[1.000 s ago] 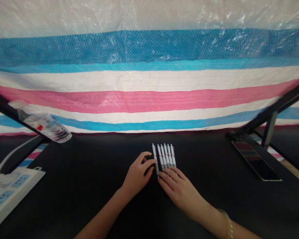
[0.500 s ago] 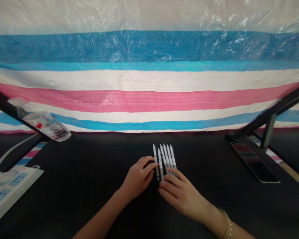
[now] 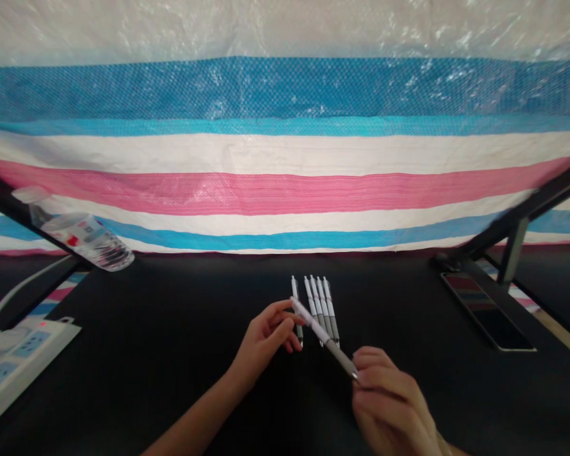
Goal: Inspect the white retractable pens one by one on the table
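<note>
A white pen with a grey grip (image 3: 333, 349) slants in the air, its metal tip pinched in my right hand (image 3: 392, 399). Its white top end meets the fingertips of my left hand (image 3: 270, 335), whose fingers are apart and curved. Under those fingers a single pen (image 3: 295, 290) lies on the black table (image 3: 180, 329), partly covered. Just right of it, several matching pens (image 3: 320, 297) lie side by side, tips toward me.
A clear bottle (image 3: 92, 240) leans at the far left above a white power strip (image 3: 23, 354). A dark phone (image 3: 487, 310) lies on the right side, beside a black frame bar (image 3: 510, 253). A striped sheet (image 3: 285, 193) hangs behind the table.
One pen has left the table and is lifted in my right hand, which has moved right and toward me. My left hand's fingers have spread and now touch that pen's top end.
</note>
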Demonstrator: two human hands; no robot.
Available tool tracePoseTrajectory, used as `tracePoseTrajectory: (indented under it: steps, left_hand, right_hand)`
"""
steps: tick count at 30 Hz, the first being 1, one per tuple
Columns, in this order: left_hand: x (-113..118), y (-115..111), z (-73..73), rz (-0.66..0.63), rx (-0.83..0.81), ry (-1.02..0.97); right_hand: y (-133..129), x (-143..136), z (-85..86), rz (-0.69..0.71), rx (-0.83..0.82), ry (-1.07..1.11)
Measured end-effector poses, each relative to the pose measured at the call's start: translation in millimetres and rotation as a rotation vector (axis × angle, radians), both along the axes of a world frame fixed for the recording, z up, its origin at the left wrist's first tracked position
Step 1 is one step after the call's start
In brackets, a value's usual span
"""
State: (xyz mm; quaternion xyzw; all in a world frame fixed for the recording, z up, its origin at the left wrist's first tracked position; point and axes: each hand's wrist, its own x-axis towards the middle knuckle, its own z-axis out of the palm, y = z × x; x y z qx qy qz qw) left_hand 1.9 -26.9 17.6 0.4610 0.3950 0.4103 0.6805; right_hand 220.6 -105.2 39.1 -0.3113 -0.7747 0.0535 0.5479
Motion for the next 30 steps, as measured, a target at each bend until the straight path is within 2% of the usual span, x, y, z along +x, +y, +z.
tracePoseTrajectory:
  steps: [4, 6, 9, 10, 13, 15, 19, 23, 25, 30]
  left_hand:
    - [2.3, -1.2, 3.2, 0.095, -0.221, -0.276]
    - [-0.1, 1.5, 5.1, 0.154, -0.266, -0.349]
    - [-4.8, 7.2, 5.5, 0.164, -0.311, -0.408]
    - [-6.0, 8.9, 5.1, 0.158, -0.323, -0.422]
    - [-8.5, 12.1, 4.5, 0.134, -0.332, -0.441]
    - [-9.4, 12.1, 5.1, 0.093, -0.311, -0.427]
    - [-8.3, 6.3, 5.4, -0.068, -0.259, -0.333]
    - [-3.0, -2.8, 1.1, -0.205, -0.266, -0.256]
    - [-1.1, -5.4, -0.4, -0.207, -0.289, -0.244]
    - [-0.6, -4.8, 1.9, -0.102, -0.313, -0.214]
  right_hand:
    - [-6.5, -10.2, -3.7, 0.188, -0.154, -0.211]
    - [-6.9, -17.6, -7.1, 0.234, -0.329, -0.128]
    - [-5.4, -28.7, -12.8, 0.366, -0.830, 0.249]
    - [-4.6, -32.0, -14.7, 0.464, -1.033, 0.400]
    - [-3.2, -39.6, -20.0, 0.887, -1.606, 0.721]
    - [-3.8, -42.3, -22.9, 1.044, -1.803, 0.835]
    - [-7.4, -42.7, -27.6, 1.051, -1.834, 0.917]
    - [-8.9, -41.2, -33.3, 0.989, -1.879, 0.826]
    - [-7.5, -41.1, -36.3, 0.932, -1.904, 0.791]
    - [-0.3, -40.1, -35.9, 0.795, -2.003, 0.657]
